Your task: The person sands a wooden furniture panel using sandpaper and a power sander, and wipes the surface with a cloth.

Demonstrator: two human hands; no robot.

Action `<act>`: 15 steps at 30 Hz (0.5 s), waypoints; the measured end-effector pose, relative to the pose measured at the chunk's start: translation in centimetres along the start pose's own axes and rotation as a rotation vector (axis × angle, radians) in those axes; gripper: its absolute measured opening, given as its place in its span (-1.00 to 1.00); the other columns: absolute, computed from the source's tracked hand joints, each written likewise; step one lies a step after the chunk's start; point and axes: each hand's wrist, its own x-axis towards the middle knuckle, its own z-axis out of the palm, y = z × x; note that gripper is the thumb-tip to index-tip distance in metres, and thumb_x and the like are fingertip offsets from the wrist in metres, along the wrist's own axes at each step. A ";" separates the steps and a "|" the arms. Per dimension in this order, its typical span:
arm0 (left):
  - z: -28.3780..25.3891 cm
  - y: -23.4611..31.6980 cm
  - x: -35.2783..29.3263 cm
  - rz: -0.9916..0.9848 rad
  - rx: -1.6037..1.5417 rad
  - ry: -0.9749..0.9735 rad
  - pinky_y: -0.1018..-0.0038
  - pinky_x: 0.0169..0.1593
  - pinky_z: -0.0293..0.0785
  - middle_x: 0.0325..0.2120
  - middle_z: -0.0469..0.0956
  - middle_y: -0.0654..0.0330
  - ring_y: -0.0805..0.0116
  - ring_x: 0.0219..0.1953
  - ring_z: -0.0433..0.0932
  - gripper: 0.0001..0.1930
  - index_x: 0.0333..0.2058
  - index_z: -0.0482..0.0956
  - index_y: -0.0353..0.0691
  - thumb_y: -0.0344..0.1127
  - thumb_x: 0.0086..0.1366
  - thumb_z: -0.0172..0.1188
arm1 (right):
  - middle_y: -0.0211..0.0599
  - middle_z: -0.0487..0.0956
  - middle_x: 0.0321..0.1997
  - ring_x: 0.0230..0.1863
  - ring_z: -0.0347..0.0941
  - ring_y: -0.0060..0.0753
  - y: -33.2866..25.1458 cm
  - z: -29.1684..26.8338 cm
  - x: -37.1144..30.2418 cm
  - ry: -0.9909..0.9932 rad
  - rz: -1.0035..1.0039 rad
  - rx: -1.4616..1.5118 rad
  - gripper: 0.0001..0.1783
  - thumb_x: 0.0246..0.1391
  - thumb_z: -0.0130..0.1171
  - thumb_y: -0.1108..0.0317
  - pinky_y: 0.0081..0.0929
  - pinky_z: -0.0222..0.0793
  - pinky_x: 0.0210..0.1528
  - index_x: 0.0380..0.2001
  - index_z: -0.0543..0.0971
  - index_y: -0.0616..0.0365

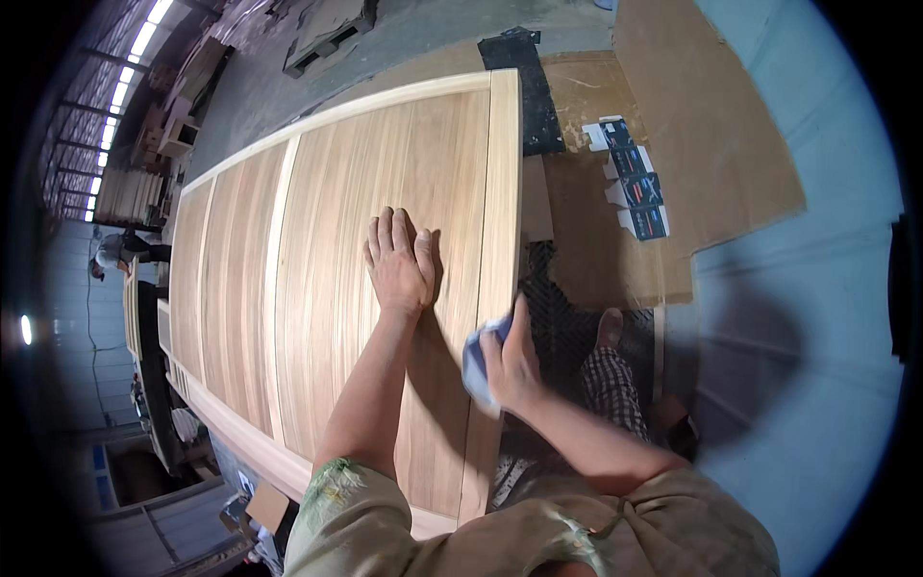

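Observation:
A large wooden panel (327,221), built of pale frame strips around browner boards, lies flat in front of me. My left hand (397,269) rests on one of its boards with the fingers stretched out and nothing in them. At the panel's right edge, my right hand (514,361) grips a bluish-white sanding pad or folded cloth (476,361); blur hides which it is. That piece is against the pale edge strip (498,212). My right fingers wrap over it and the thumb points up along the edge.
Flattened cardboard (586,250) covers the floor to the right, with an unfolded dark printed carton (635,183) on it. A black mat (558,298) lies beside my foot (610,329). A pallet (332,34) stands beyond the panel; another person (120,250) is at the far left.

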 end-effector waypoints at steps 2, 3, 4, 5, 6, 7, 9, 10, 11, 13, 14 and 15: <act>0.3 0.7 1.3 0.061 -0.042 -0.016 0.05 0.43 -0.14 0.34 0.15 -0.08 -0.09 0.42 -0.01 -0.38 0.29 0.23 -0.31 0.03 0.45 -0.21 | 0.48 0.06 0.37 0.38 0.07 0.36 1.4 -1.0 10.0 0.075 -0.010 -0.030 -0.18 0.31 -0.06 0.11 -0.04 0.04 0.39 0.33 -0.06 0.56; 0.5 0.8 1.8 0.058 -0.016 -0.055 0.03 0.42 -0.14 0.35 0.12 -0.12 -0.13 0.42 -0.02 -0.38 0.30 0.19 -0.36 0.02 0.46 -0.26 | 0.45 0.10 0.36 0.38 0.10 0.31 1.0 -2.2 15.9 0.045 0.108 0.057 -0.17 0.31 -0.09 0.02 -0.07 0.07 0.38 0.32 -0.02 0.54; 0.4 1.1 1.9 0.060 0.010 -0.099 0.02 0.41 -0.13 0.35 0.09 -0.16 -0.17 0.41 -0.02 -0.37 0.31 0.16 -0.40 0.00 0.48 -0.30 | 0.42 0.13 0.36 0.38 0.13 0.25 0.6 -3.6 21.3 0.018 0.232 0.143 -0.15 0.31 -0.12 -0.06 -0.09 0.10 0.36 0.32 0.02 0.52; 0.0 1.7 2.4 0.077 -0.003 -0.106 0.02 0.41 -0.13 0.35 0.10 -0.17 -0.17 0.42 -0.03 -0.37 0.31 0.16 -0.39 0.00 0.48 -0.31 | 0.41 0.16 0.35 0.37 0.15 0.23 1.0 -4.5 26.6 0.120 0.166 0.090 -0.13 0.31 -0.17 -0.13 -0.10 0.11 0.35 0.31 0.04 0.51; 0.6 1.9 3.2 0.089 0.017 -0.105 0.02 0.40 -0.13 0.34 0.11 -0.17 -0.17 0.41 -0.01 -0.38 0.31 0.18 -0.38 -0.01 0.47 -0.31 | 0.41 0.19 0.33 0.35 0.18 0.22 1.8 -5.2 30.1 0.220 0.094 0.022 -0.11 0.31 -0.21 -0.19 -0.12 0.12 0.34 0.31 0.07 0.50; 0.6 1.5 3.8 0.088 0.008 -0.102 0.01 0.41 -0.13 0.35 0.11 -0.11 -0.13 0.41 -0.01 -0.38 0.31 0.18 -0.33 0.00 0.46 -0.29 | 0.40 0.19 0.34 0.36 0.17 0.22 2.8 -4.2 29.9 0.178 0.137 0.035 -0.11 0.32 -0.22 -0.18 -0.12 0.10 0.35 0.31 0.06 0.50; 0.9 0.7 5.5 0.046 -0.008 -0.089 0.01 0.41 -0.14 0.36 0.10 -0.06 -0.10 0.42 -0.01 -0.39 0.31 0.19 -0.29 0.01 0.45 -0.28 | 0.39 0.15 0.37 0.40 0.10 0.22 3.4 -2.2 26.3 0.110 0.239 0.072 -0.14 0.34 -0.24 -0.15 -0.12 0.04 0.39 0.32 0.04 0.50; 0.9 0.8 6.2 0.013 -0.012 -0.084 0.01 0.41 -0.13 0.36 0.11 -0.07 -0.11 0.41 -0.01 -0.39 0.31 0.19 -0.30 0.01 0.46 -0.29 | 0.37 0.11 0.39 0.43 0.05 0.21 2.5 -2.1 23.9 0.090 0.298 0.101 -0.16 0.36 -0.26 -0.12 -0.12 0.00 0.41 0.33 0.02 0.50; 1.3 0.8 6.9 0.022 -0.007 -0.079 0.02 0.41 -0.13 0.36 0.11 -0.07 -0.12 0.41 -0.01 -0.38 0.31 0.20 -0.31 0.01 0.46 -0.30 | 0.34 0.04 0.42 0.46 -0.02 0.21 1.1 -2.4 20.6 0.118 0.172 0.182 -0.22 0.38 -0.23 -0.03 -0.09 -0.06 0.44 0.35 0.00 0.48; 1.2 1.3 7.4 0.042 -0.032 -0.090 0.01 0.41 -0.15 0.36 0.10 -0.10 -0.14 0.42 -0.03 -0.38 0.31 0.19 -0.34 -0.01 0.44 -0.28 | 0.32 0.10 0.38 0.41 0.07 0.20 2.3 -2.0 19.4 0.180 0.080 0.228 -0.31 0.38 -0.18 0.08 -0.11 -0.03 0.42 0.33 0.04 0.44; 1.1 1.4 7.5 0.052 -0.030 -0.088 0.00 0.41 -0.16 0.36 0.09 -0.11 -0.15 0.42 -0.03 -0.37 0.31 0.18 -0.35 -0.01 0.43 -0.27 | 0.25 0.27 0.24 0.27 0.24 0.15 2.5 -2.7 22.5 0.136 0.127 0.232 -0.43 0.39 -0.20 0.12 -0.14 0.14 0.30 0.25 0.16 0.35; 1.1 1.4 7.8 0.049 -0.001 -0.111 -0.02 0.40 -0.16 0.36 0.09 -0.13 -0.17 0.42 -0.03 -0.36 0.31 0.17 -0.37 -0.02 0.42 -0.27 | 0.18 0.44 0.09 0.12 0.41 0.10 2.9 -3.4 25.6 0.095 0.174 0.227 -0.54 0.40 -0.22 0.16 -0.18 0.30 0.18 0.18 0.27 0.26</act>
